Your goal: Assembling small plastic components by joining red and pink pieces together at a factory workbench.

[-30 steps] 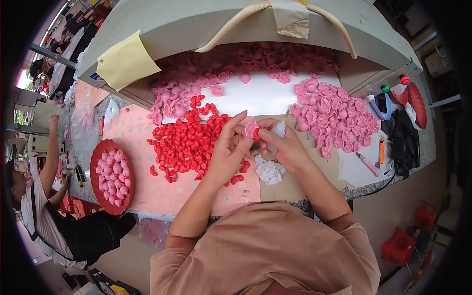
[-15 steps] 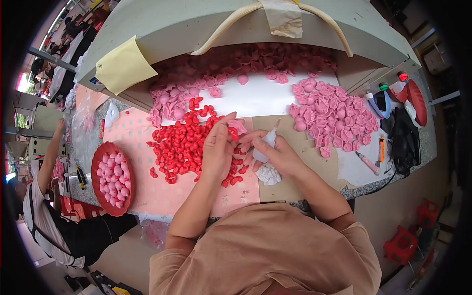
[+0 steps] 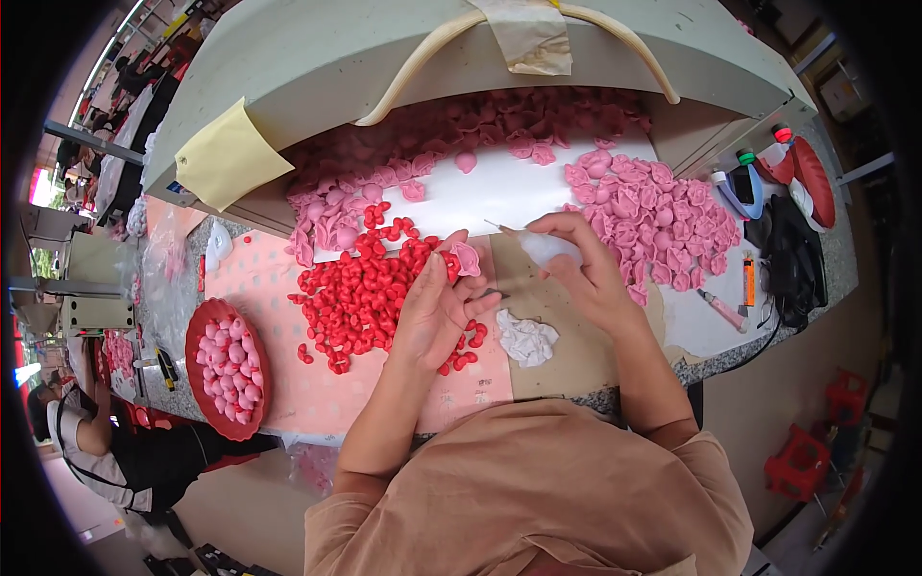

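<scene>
My left hand [image 3: 434, 312] pinches a small pink petal-shaped piece [image 3: 467, 257] between thumb and fingertips, a red piece [image 3: 448, 266] against it. My other fingers are loosely spread. In my right hand [image 3: 594, 278] is a translucent white squeeze bottle [image 3: 551, 250], its thin needle tip pointing left, above and apart from the pink piece. Just left of my left hand spreads a heap of small glossy red pieces [image 3: 351, 298]. Below the bottle lies a crumpled white tissue [image 3: 526, 340] on brown paper [image 3: 547, 382].
A grey hood [image 3: 336, 72] arches over the back, pink pieces beneath it. More pink pieces [image 3: 658, 221] are heaped right. A red bowl [image 3: 240, 431] of pink balls stands left. An orange lighter [image 3: 748, 278] lies right. Another person [image 3: 101, 451] works far left; red stools [image 3: 802, 468] stand right.
My right hand has moved right and up with the bottle, away from the left hand. My left hand's fingers have spread, still pinching the pink piece. The co-worker's raised arm has come down.
</scene>
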The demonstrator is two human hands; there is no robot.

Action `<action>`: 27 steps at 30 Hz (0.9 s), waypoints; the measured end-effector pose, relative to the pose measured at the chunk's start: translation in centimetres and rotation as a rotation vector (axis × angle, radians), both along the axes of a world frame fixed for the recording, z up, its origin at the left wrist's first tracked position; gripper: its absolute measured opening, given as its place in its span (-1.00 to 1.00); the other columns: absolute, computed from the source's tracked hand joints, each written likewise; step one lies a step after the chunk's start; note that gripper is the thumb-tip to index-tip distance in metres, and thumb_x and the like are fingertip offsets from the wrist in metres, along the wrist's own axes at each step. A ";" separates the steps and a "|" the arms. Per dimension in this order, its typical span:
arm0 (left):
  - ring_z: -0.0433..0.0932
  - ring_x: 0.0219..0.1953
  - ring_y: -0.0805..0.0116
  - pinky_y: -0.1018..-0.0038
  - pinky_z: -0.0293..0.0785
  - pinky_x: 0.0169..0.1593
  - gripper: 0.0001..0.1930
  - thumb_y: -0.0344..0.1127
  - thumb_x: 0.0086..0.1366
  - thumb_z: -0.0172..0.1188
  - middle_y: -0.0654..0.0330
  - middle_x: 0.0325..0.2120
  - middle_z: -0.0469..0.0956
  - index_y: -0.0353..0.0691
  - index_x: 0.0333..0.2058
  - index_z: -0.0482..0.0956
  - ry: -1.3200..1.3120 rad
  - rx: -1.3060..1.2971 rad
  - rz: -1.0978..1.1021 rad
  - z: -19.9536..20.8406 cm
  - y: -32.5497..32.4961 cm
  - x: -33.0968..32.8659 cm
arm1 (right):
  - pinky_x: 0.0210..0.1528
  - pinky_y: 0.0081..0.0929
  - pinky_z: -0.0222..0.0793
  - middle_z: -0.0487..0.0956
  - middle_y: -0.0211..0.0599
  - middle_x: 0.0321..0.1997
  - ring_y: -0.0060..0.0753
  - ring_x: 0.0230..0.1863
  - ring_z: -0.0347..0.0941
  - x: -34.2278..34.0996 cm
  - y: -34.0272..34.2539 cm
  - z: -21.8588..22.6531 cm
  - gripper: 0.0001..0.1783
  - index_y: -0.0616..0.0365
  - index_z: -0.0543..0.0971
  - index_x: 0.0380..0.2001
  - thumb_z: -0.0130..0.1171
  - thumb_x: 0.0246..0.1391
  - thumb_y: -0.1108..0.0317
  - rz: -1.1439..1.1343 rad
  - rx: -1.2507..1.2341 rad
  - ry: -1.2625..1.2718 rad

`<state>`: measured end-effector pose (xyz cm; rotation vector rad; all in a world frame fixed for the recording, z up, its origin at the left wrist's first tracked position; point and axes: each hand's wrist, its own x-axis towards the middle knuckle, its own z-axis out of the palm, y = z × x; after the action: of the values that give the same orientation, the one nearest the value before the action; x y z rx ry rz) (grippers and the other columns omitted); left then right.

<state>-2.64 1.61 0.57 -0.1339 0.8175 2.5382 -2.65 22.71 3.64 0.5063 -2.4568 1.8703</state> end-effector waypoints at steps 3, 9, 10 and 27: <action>0.50 -0.16 0.39 0.36 0.49 -0.04 -0.56 -0.07 0.37 -0.11 0.13 -0.07 0.43 -0.23 0.09 0.27 -0.031 0.054 -0.052 -0.5 0.1 0.1 | -0.27 -0.67 0.28 0.44 -0.38 -0.26 -0.67 -0.29 0.34 0.5 -0.2 -0.6 -0.76 0.19 0.37 -0.28 0.17 0.06 0.33 -0.055 -0.391 -0.180; 0.47 -0.12 0.37 0.31 0.45 -0.01 -0.60 -0.07 0.37 -0.11 0.10 -0.10 0.45 -0.20 0.04 0.32 -0.118 0.125 -0.095 -1.4 0.4 0.1 | -0.35 -0.72 0.21 0.40 -0.45 -0.34 -0.68 -0.33 0.31 0.3 -0.4 -1.1 -0.70 0.17 0.36 -0.30 0.21 0.04 0.25 -0.222 -0.426 0.008; 0.46 -0.11 0.37 0.31 0.44 0.00 -0.61 -0.08 0.37 -0.11 0.09 -0.10 0.46 -0.21 0.03 0.33 -0.125 0.120 -0.093 -1.6 0.4 0.2 | -0.34 -0.71 0.23 0.41 -0.44 -0.34 -0.68 -0.33 0.32 0.4 -0.2 -1.6 -0.69 0.17 0.36 -0.30 0.23 0.03 0.25 -0.232 -0.325 0.059; 0.49 -0.14 0.34 0.25 0.45 0.00 -0.63 -0.11 0.36 -0.08 0.08 -0.15 0.50 -0.26 -0.02 0.39 -0.140 -0.024 -0.073 -1.5 0.7 0.3 | -0.38 -0.62 0.30 0.50 -0.39 -0.48 -0.63 -0.46 0.38 0.5 -1.0 -1.3 -0.73 0.19 0.40 -0.40 0.24 0.00 0.27 -0.239 -0.022 0.196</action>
<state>-2.37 2.28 -0.90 -0.2808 0.7832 2.4208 -2.14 21.74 2.31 0.3568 -2.2560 1.6685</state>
